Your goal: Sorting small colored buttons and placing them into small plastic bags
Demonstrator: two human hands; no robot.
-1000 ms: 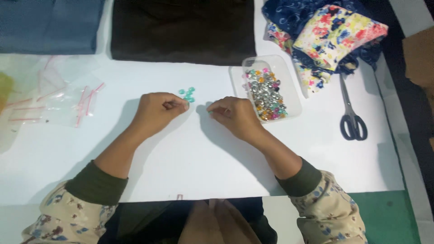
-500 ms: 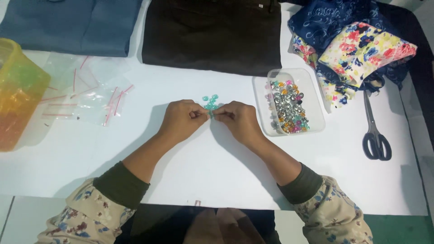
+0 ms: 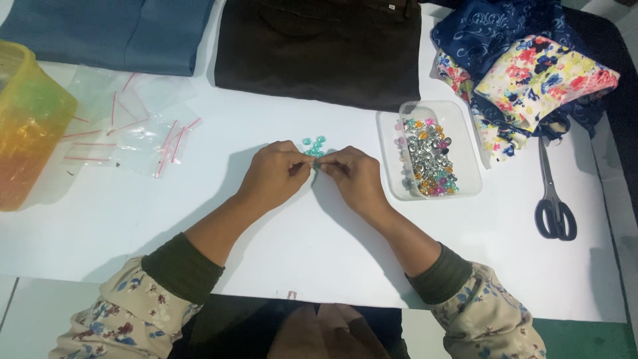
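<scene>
Sleeves: floral cuffs over dark green ribbing are being seen at the bottom edge, where both forearms are being cut off by the frame.
Table (image 3: 319,266): a white top is being used as the work surface, so small bright pieces are being shown up clearly against it.
Left hand (image 3: 276,174): the fingers are being curled in and pinched closed at the tips, seemingly on a small teal bead; the piece itself is being mostly covered by the fingertips.
Right hand (image 3: 354,176): it is being held fingertip to fingertip against the left one, pinched closed at the same spot; whether it is gripping the bead or a thread cannot be told.
Teal beads (image 3: 314,146): a small cluster is lying on the table just beyond the meeting fingertips, being kept within easy reach.
Bead tray (image 3: 469,174): a clear shallow box of silver and coloured beads is being kept just beside the right hand.
Scissors (image 3: 551,199): they are lying closed, well to the right.
Plastic bags (image 3: 133,133): small clear zip bags with red strips are lying scattered on the left.
Yellow tub (image 3: 30,139): it is being cut off by the left edge; its contents cannot be made out.
Folded cloths (image 3: 319,46): blue, dark brown and floral pieces are being stacked along the far edge, partly out of frame.
</scene>
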